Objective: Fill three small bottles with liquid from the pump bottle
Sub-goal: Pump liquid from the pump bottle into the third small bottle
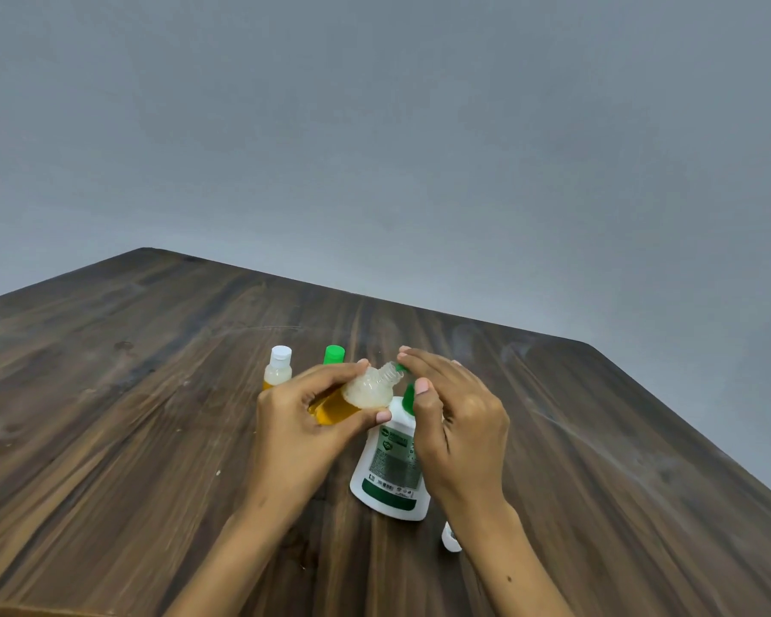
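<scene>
My left hand (306, 420) grips a small clear bottle (357, 396) with amber liquid and foam, tilted so its uncapped threaded neck points right toward the pump spout. The white pump bottle (392, 474) with a green pump head (408, 396) stands on the table just below. My right hand (452, 411) rests on top of the pump head, fingers extended over it and thumb beside it. Behind stand a small bottle with a white cap (278, 366) and one with a green cap (334, 354), mostly hidden by my left hand.
A dark wooden table (152, 394) holds everything. A small white cap (450, 538) lies on the table near my right forearm. A plain grey wall lies beyond the table's far edge.
</scene>
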Demonstrator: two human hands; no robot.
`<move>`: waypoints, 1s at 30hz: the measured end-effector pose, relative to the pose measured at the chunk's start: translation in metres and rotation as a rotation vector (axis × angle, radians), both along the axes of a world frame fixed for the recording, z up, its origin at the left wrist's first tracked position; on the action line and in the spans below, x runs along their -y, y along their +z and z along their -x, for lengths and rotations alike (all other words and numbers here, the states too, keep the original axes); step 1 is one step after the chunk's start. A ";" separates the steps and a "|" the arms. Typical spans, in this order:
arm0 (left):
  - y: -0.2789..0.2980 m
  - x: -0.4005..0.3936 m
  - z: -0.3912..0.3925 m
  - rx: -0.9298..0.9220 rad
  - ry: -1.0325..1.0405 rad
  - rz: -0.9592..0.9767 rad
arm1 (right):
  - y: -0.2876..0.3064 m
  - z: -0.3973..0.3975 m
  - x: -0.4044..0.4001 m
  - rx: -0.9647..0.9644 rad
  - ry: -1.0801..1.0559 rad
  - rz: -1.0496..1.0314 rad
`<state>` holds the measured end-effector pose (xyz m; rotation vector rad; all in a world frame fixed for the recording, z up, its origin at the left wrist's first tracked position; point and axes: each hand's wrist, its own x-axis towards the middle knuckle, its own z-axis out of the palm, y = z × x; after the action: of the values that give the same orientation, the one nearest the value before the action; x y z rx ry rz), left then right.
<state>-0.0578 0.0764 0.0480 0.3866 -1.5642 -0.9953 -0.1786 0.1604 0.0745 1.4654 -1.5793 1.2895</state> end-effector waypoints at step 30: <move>0.005 -0.002 -0.001 0.024 0.011 0.020 | 0.008 0.001 -0.003 0.003 0.001 -0.003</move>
<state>-0.0566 0.0785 0.0526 0.3941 -1.5904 -0.9686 -0.1799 0.1631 0.0823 1.4674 -1.5834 1.2905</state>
